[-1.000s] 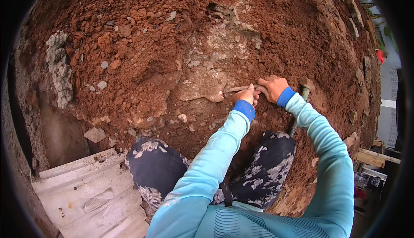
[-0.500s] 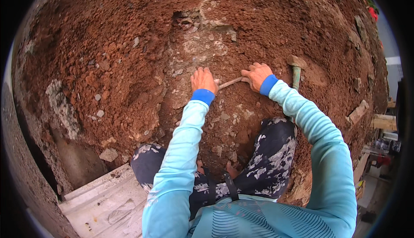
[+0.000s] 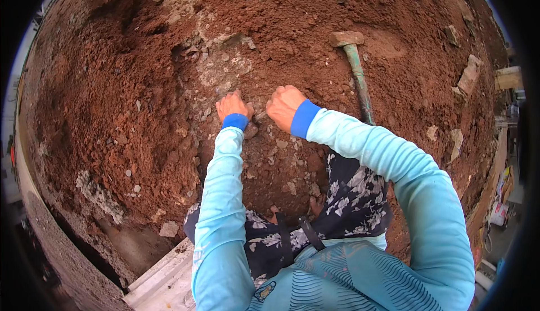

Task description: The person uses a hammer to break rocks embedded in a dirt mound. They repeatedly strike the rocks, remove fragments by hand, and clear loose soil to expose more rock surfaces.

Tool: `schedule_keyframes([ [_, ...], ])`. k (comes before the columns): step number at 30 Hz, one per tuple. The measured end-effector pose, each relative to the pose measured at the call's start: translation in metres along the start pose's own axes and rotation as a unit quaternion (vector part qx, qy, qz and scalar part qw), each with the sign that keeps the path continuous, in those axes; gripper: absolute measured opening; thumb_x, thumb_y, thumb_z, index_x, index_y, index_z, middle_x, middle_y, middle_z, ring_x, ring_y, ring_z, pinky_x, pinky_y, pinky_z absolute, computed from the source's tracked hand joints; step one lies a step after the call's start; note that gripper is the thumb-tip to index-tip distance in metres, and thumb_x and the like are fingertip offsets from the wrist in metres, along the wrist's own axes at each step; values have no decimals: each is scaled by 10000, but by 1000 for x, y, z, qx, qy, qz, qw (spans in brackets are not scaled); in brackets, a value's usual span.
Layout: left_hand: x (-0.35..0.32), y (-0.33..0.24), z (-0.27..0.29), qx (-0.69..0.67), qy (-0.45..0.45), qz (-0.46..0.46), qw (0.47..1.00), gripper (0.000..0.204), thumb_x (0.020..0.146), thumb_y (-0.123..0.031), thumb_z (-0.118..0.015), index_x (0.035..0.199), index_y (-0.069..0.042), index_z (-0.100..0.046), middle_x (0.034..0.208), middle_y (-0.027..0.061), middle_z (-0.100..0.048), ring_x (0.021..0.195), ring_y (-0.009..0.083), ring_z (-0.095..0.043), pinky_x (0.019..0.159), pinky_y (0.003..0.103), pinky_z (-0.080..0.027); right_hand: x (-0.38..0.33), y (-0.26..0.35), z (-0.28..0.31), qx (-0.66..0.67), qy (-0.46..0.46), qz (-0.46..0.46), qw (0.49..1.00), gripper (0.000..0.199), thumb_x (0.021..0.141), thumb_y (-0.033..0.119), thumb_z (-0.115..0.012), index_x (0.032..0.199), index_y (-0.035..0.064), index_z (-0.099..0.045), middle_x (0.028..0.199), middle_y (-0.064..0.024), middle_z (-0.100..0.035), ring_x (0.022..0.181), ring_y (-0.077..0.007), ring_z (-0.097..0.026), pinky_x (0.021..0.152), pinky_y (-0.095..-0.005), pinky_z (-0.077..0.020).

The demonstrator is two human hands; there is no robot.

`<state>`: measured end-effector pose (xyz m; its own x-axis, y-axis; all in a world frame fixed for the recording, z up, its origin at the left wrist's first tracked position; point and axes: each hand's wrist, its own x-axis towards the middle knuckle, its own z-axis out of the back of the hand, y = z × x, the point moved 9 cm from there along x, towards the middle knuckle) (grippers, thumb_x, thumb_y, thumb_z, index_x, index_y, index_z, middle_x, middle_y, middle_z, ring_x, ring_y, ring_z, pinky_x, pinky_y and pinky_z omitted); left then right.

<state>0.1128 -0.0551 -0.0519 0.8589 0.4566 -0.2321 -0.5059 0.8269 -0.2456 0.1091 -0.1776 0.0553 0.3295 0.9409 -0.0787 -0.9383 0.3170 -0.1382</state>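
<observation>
Two hands on red soil | left hand [image 3: 233, 105] flat, fingers spread, on dirt | right hand [image 3: 285, 105] closed around thin stick [image 3: 260, 115] between both hands | hammer [image 3: 355, 69] lying just right of right hand

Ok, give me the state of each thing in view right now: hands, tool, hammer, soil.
left hand: palm down, pressed on the soil
right hand: closed on a thin tool
thin tool: mostly hidden, a short part showing between the hands
hammer: lying flat on the soil, untouched, head away from the person
soil: loose, reddish, with stones in it
</observation>
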Motion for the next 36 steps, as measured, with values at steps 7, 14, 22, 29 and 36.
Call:
schedule_keyframes([
  [7, 5, 8, -2, -25, -40, 1, 999, 566, 737, -305, -711, 1242, -70, -612, 1157, 151, -645, 1133, 307, -571, 1028, 447, -369, -9, -57, -27, 88, 11, -58, 994, 153, 713, 180, -676, 835, 92, -701, 806, -89, -680, 870, -273, -632, 714, -412, -505],
  [14, 9, 9, -3, -7, -21, 10, 1000, 557, 739, -322, -696, 1229, -67, -619, 1187, 149, -636, 1137, 310, -568, 1029, 455, -370, -40, 0, -28, 92, 110, -130, 981, 131, 774, 186, -622, 812, 98, -711, 796, -94, -703, 772, -257, -693, 625, -405, -538],
  [22, 7, 9, 0, -18, -50, -9, 999, 558, 723, -341, -694, 1219, -93, -626, 1170, 146, -638, 1139, 322, -560, 1017, 464, -368, 6, 64, -11, 165, 175, -89, 967, 159, 833, 192, -597, 785, 137, -738, 813, -58, -731, 790, -247, -716, 620, -399, -549],
  [29, 7, 3, -2, -41, -3, -5, 999, 563, 710, -329, -693, 1218, -94, -635, 1177, 142, -641, 1135, 310, -565, 1024, 438, -361, 19, 31, 14, 119, 158, 72, 978, 172, 805, 169, -608, 876, 75, -733, 909, -142, -717, 870, -281, -701, 710, -387, -559],
  [36, -2, 14, -3, -36, -28, 5, 999, 611, 759, -382, -716, 1295, -123, -580, 1225, 154, -614, 1191, 320, -529, 1033, 460, -367, 2, 82, -30, 67, 238, -103, 963, 205, 850, 183, -572, 960, 78, -710, 807, -51, -711, 793, -240, -710, 575, -417, -535],
])
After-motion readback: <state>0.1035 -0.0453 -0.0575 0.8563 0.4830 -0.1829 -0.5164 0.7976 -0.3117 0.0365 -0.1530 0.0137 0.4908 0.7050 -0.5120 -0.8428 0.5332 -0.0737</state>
